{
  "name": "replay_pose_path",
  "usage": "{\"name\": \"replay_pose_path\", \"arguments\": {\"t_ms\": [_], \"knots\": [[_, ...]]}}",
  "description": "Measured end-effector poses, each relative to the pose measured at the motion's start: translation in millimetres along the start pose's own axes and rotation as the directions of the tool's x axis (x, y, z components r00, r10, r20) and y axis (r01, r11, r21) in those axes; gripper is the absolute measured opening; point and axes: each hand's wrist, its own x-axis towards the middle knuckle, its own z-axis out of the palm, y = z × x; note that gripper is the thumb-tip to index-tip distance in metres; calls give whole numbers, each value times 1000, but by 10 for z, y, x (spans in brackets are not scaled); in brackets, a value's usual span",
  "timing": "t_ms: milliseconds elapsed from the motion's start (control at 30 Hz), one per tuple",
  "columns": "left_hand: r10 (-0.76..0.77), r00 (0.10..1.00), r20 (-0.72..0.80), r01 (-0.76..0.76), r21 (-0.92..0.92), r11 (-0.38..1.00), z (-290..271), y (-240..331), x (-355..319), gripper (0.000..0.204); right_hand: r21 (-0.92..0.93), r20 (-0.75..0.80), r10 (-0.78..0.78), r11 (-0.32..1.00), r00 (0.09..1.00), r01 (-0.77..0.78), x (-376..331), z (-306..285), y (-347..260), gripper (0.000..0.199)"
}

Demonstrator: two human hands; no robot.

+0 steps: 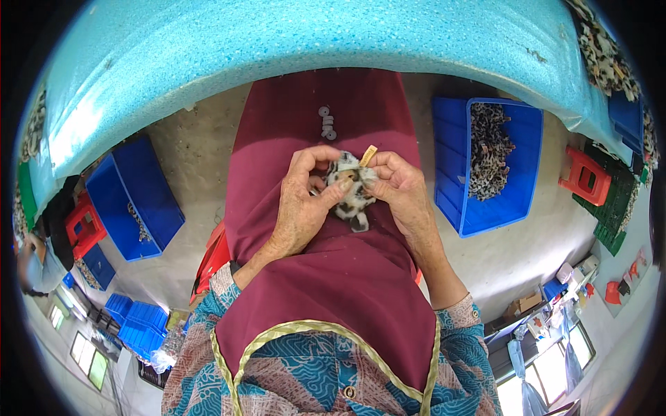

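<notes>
Right now both hands meet over the maroon apron (333,277); left hand (302,208) & right hand (402,194) fingers pinched shut on the small leopard-print fabric piece (352,194) btwn them, tan tag (368,155) poking up toward the right thumb; neither hand nearer.

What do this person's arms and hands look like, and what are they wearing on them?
Both hands are bare: no gloves, and no rings or watch that I can make out on the left hand or the right hand. The forearms are uncovered too. Higher up, the sleeves are patterned fabric in teal, pink and white, with paler printed cuffs. A maroon apron with yellow-green edging covers the lap.
</notes>
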Motion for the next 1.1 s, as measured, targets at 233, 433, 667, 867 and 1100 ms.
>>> {"name": "replay_pose_path", "arguments": {"t_ms": [233, 433, 667, 867, 1100], "knots": [[-310, 876, 370, 385, -150, 911, -125, 109, 76, 32, -118, -61, -176, 979, 982, 168, -61, 4, -62, 24], [-276, 914, 296, 360, -282, 890, -61, 44, 72, 27, -709, -125, -504, 648, 855, 278, -278, 73, -235, 11], [-263, 917, 300, 344, -260, 902, -18, -16, 64, 22, -575, -139, -231, 810, 963, 111, -147, 55, 16, 6], [101, 993, 59, -115, 339, 934, 53, -55, 78, 22, -573, 27, -478, 712, 878, 405, -288, 247, 19, 5], [257, 966, -14, -253, 150, 956, -47, 34, 91, 40, -382, -179, -295, 900, 939, 210, -283, 161, 134, 9]]}}
